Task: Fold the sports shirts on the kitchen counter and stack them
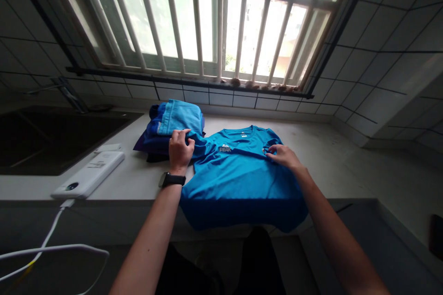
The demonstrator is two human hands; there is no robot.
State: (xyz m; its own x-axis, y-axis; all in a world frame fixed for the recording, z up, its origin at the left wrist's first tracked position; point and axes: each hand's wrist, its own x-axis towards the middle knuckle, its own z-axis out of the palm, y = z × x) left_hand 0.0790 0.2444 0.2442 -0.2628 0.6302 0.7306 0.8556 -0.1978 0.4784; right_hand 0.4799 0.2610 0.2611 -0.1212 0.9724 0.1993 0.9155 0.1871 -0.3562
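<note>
A blue T-shirt (235, 175) with a chest logo lies spread on the counter, its collar toward the window and its lower part hanging over the front edge. My left hand (181, 147), with a black watch on the wrist, is closed on the shirt's left-side sleeve, beside the folded pile. My right hand (282, 154) pinches the shirt near the other sleeve, and creases run across the chest between both hands. A stack of folded clothes (183, 117), light blue on top and darker below, sits just behind my left hand.
A white power bank (90, 175) with a white cable (51, 230) lies on the counter (328, 156) at left. Behind it are a dark sink (51, 143) and a faucet (69, 94). A barred window (214, 23) is above the counter.
</note>
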